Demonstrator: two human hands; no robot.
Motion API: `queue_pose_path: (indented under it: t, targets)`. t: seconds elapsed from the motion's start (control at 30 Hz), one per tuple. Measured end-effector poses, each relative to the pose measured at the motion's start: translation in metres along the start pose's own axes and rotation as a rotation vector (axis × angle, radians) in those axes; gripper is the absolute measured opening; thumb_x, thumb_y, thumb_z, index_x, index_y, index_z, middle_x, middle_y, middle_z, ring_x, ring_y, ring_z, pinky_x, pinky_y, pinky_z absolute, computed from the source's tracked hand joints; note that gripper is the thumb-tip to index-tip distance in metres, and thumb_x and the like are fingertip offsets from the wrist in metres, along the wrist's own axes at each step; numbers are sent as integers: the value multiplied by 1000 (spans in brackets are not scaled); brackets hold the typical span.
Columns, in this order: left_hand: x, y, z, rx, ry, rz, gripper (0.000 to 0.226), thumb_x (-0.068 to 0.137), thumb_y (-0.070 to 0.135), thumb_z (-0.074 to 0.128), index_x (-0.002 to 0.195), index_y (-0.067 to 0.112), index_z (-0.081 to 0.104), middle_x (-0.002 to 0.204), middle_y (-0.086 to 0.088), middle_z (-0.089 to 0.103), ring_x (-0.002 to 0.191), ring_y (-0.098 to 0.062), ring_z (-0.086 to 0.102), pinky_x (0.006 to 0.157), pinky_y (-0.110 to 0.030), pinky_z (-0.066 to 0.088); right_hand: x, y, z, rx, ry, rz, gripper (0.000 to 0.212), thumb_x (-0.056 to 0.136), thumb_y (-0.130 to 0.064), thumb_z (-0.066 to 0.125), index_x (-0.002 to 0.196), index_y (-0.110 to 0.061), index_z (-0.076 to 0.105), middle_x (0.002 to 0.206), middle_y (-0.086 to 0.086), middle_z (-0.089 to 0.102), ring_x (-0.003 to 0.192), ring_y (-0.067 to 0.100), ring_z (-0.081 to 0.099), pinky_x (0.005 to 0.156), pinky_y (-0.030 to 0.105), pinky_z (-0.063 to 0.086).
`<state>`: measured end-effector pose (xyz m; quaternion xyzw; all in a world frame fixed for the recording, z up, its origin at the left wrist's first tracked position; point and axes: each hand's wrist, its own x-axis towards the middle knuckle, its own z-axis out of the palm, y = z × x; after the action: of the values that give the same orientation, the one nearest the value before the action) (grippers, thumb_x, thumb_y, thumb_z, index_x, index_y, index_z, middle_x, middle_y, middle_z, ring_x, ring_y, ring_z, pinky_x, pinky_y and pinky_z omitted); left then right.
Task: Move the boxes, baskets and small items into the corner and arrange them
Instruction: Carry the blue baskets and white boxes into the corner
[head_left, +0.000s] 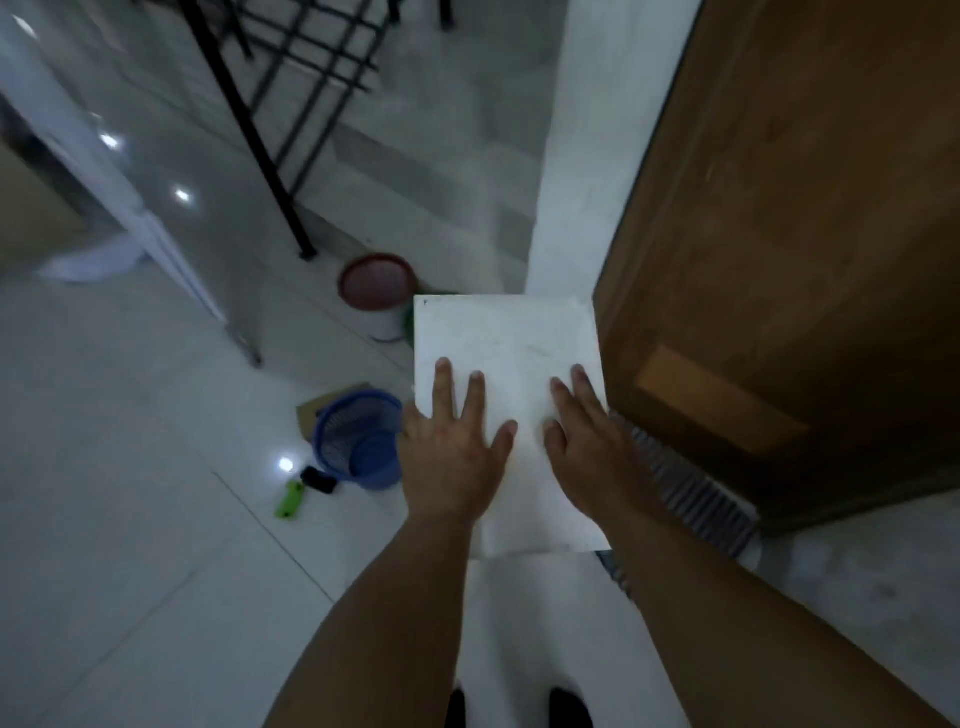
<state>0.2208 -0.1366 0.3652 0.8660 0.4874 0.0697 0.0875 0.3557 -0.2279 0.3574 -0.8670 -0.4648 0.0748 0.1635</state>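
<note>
A white box (506, 338) stands in the corner between a white pillar (587, 156) and a brown wooden door (779, 234). Both hands lie flat on its top with straight fingers: my left hand (454, 441) near its left edge, my right hand (587, 441) near its right edge. To the left of the box, a blue mesh basket (358, 441) sits on the floor partly over a piece of brown cardboard (322, 402). A green item (289, 499) and a black item (319, 479) lie beside the basket. A white bucket with a reddish lid (378, 291) stands behind.
A black metal rack (291, 104) stands at the back on the glossy tiled floor. A white-framed glass panel (156, 218) runs along the left. A grey ribbed strip (696, 488) lies at the foot of the door. My dark shoes (519, 709) show at the bottom.
</note>
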Motion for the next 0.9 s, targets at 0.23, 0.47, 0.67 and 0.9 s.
queue_pose_path:
  t: [0.23, 0.47, 0.67, 0.9]
  targets:
    - [-11, 2, -107, -5, 179, -254, 71, 91, 70, 31, 152, 34, 24, 163, -1, 9, 130, -42, 34, 99, -53, 40, 27, -64, -80, 27, -5, -241, 54, 99, -50, 25, 150, -34, 30, 163, -8, 14, 119, 35, 54, 100, 42, 44]
    - [-79, -33, -159, 31, 289, -607, 73, 89, 73, 26, 152, 36, 16, 164, 0, 3, 136, -42, 28, 103, -53, 37, -1, -147, -110, 45, -59, -556, 51, 102, -46, 29, 152, -34, 27, 163, -10, 10, 135, 24, 41, 106, 36, 35]
    - [-212, -107, -211, 95, 401, -942, 73, 89, 73, 25, 152, 36, 16, 164, 0, 1, 133, -42, 31, 101, -53, 39, -91, -266, -91, 73, -177, -937, 53, 100, -49, 26, 152, -35, 24, 163, -11, 9, 130, 29, 47, 104, 39, 38]
    - [-453, -169, -254, 179, 493, -1357, 72, 90, 72, 27, 152, 37, 16, 163, 2, 1, 129, -40, 34, 99, -50, 39, -310, -386, -68, 128, -307, -1352, 54, 98, -53, 28, 150, -37, 27, 163, -11, 13, 119, 35, 54, 97, 40, 43]
